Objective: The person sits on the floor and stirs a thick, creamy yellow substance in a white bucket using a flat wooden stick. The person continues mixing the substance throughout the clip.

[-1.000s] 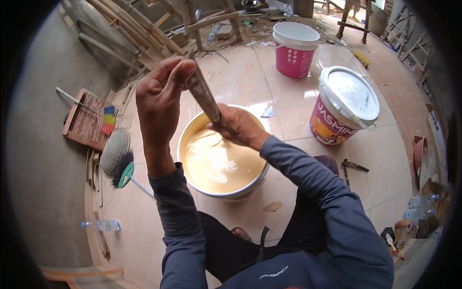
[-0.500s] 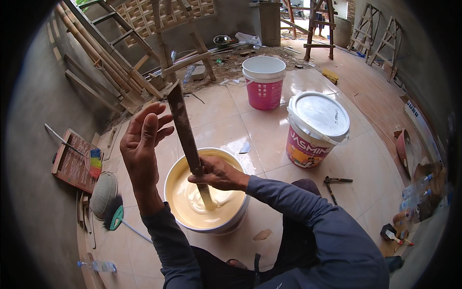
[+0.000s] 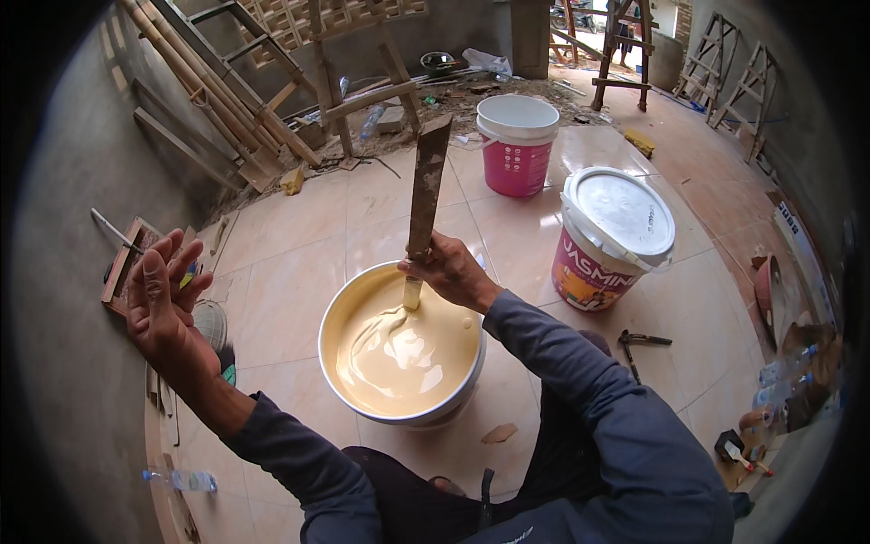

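A flat wooden stick (image 3: pixel 427 186) stands nearly upright, its lower end dipped in creamy yellow paint (image 3: pixel 390 363). My right hand (image 3: pixel 456 272) is wrapped round it low down, just above the far part of the bucket's rim. The white paint bucket (image 3: pixel 323 361) stands on the tiles before me, with swirl marks across the paint's surface. Out to the left, my left hand (image 3: pixel 166 313) is raised in the air, fingers spread, holding nothing. It is apart from the stick and the bucket.
Farther back are an uncovered pink-and-white bucket (image 3: pixel 518 163) and a lidded one (image 3: pixel 598 263). A hammer (image 3: pixel 639 349) lies at the right. Bamboo poles and a ladder (image 3: pixel 227 54) lean on the left wall. A plastic bottle (image 3: pixel 181 480) lies lower left.
My right hand has moved the stick toward the bucket's far side, and the stick's top now leans right. My left hand has swung left, away from the stick. The whole view has shifted slightly.
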The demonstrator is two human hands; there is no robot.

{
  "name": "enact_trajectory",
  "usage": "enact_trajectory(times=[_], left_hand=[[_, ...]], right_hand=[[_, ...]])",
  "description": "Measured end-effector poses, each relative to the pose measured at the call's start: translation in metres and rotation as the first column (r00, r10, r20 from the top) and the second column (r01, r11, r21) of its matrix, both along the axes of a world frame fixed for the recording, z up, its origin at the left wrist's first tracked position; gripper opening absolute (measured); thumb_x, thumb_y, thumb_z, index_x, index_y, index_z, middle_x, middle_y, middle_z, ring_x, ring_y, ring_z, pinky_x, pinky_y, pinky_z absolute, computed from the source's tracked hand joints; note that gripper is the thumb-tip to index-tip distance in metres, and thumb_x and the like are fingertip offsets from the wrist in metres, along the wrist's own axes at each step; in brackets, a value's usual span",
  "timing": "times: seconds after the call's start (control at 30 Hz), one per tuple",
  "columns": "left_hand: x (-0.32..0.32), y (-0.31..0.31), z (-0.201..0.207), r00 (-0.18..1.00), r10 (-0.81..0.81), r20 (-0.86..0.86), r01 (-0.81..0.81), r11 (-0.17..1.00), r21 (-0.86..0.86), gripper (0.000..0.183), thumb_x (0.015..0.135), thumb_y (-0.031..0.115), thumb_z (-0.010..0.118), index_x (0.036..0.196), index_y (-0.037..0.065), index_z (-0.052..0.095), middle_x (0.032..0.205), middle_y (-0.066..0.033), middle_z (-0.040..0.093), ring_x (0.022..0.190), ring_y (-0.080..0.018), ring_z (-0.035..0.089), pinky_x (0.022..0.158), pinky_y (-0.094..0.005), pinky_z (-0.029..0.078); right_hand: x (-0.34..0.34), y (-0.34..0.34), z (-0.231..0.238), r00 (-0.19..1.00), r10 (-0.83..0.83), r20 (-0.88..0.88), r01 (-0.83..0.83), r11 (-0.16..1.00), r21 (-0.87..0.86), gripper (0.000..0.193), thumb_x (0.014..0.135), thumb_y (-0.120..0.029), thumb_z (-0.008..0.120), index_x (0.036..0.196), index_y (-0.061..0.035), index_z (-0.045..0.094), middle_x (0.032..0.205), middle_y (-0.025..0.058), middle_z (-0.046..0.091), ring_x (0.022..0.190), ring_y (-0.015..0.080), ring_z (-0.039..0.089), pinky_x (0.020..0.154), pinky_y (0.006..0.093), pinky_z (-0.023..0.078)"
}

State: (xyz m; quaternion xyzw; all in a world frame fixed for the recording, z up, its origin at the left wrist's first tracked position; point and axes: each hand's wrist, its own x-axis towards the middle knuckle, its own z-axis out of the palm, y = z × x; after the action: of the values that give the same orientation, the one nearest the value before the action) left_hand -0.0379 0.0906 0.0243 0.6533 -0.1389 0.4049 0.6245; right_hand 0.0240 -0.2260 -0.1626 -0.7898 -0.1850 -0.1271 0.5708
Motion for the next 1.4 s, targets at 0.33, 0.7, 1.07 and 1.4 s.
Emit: enact_trajectory(times=[0.33, 0.7, 1.07, 1.4], left_hand=[[-0.009, 0.011, -0.002, 0.997, 0.014, -0.072, -0.015, 1.0, -0.007, 0.034, 0.106, 0.032, 0.064, 0.118, 0.001, 0.071, 0.118, -0.0163, 0.075, 0.1, -0.0233, 0.077, 0.072, -0.0258, 0.062], [-0.016, 0.037, -0.003, 0.994, 0.029, -0.101, -0.033, 0.999, -0.037, 0.038, 0.107, 0.034, 0.062, 0.121, 0.0, 0.07, 0.121, -0.0147, 0.073, 0.102, -0.0208, 0.075, 0.075, -0.0253, 0.06], [-0.008, 0.036, -0.009, 0.989, 0.057, -0.14, -0.057, 0.998, 0.004, 0.038, 0.108, 0.034, 0.06, 0.121, 0.0, 0.069, 0.12, -0.0145, 0.073, 0.102, -0.0192, 0.074, 0.073, -0.0227, 0.059], [-0.009, 0.05, -0.012, 0.983, 0.065, -0.171, -0.062, 0.998, 0.026, 0.037, 0.109, 0.035, 0.06, 0.119, 0.001, 0.071, 0.118, -0.0114, 0.074, 0.1, -0.016, 0.074, 0.073, -0.0215, 0.058]], right_hand=[[-0.017, -0.002, -0.02, 0.989, 0.046, -0.139, -0.062, 0.992, -0.112, 0.034, 0.097, -0.023, 0.075, 0.117, -0.005, 0.053, 0.084, 0.0118, 0.066, 0.078, 0.0244, 0.068, 0.074, 0.0392, 0.054], [-0.008, -0.04, 0.004, 0.977, -0.08, -0.197, 0.163, 0.878, 0.449, 0.028, 0.095, -0.024, 0.076, 0.101, -0.0044, 0.057, 0.085, 0.0052, 0.065, 0.072, 0.0128, 0.07, 0.058, 0.0278, 0.061], [-0.01, -0.002, -0.001, 0.995, -0.071, 0.068, 0.055, 0.975, 0.216, 0.024, 0.096, -0.018, 0.076, 0.104, -0.0048, 0.057, 0.084, 0.0054, 0.062, 0.078, 0.0145, 0.061, 0.073, 0.0347, 0.054], [-0.016, 0.005, -0.027, 0.998, 0.019, -0.054, -0.027, 0.988, -0.149, 0.036, 0.094, -0.022, 0.074, 0.117, -0.0058, 0.052, 0.093, 0.0177, 0.067, 0.087, 0.0373, 0.071, 0.077, 0.0464, 0.054]])
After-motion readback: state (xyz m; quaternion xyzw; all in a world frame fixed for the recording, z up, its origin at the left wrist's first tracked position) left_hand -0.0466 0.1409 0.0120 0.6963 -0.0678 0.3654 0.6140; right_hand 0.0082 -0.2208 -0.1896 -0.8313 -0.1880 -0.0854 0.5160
